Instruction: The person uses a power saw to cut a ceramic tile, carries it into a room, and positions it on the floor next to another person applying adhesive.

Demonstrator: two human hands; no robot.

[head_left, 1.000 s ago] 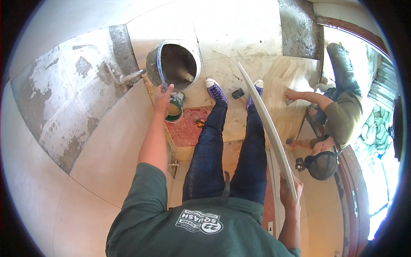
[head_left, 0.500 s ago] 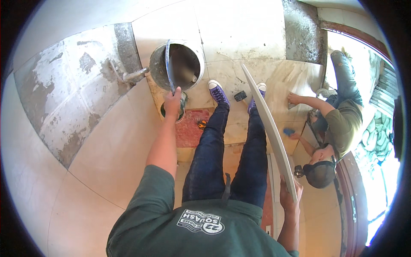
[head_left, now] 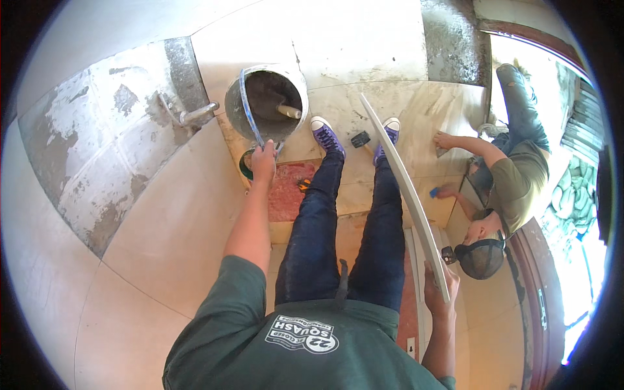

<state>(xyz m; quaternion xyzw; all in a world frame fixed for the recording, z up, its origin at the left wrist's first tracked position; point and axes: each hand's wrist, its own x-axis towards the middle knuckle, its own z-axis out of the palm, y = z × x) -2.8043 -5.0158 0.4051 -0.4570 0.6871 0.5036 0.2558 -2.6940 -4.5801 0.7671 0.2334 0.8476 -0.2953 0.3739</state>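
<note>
My left hand [head_left: 263,162] is closed round the blue-and-white handle of a bucket [head_left: 233,107]. Dark grey mortar [head_left: 263,91] lies inside, with a pale tool handle [head_left: 289,112] sticking out of it. On the right, my right hand [head_left: 441,292] grips the near end of a long, pale tile [head_left: 409,188], which stands on edge and is seen nearly edge-on. Just behind my left hand is a smaller dark green container [head_left: 247,164], partly hidden. A black-headed mallet [head_left: 361,139] rests between my purple shoes.
A co-worker [head_left: 520,188] crouches at the right, one hand on the floor tiles, the other by a blue sponge [head_left: 434,192]. Left of the bucket, a pipe [head_left: 200,114] juts from the wall. Orange-handled pliers [head_left: 303,185] lie on a red patch [head_left: 289,201].
The bucket has tilted and shifted slightly, so the tool handle in the mortar shows clearly. The co-worker's sponge hand has moved a little. My right hand keeps its hold on the tile.
</note>
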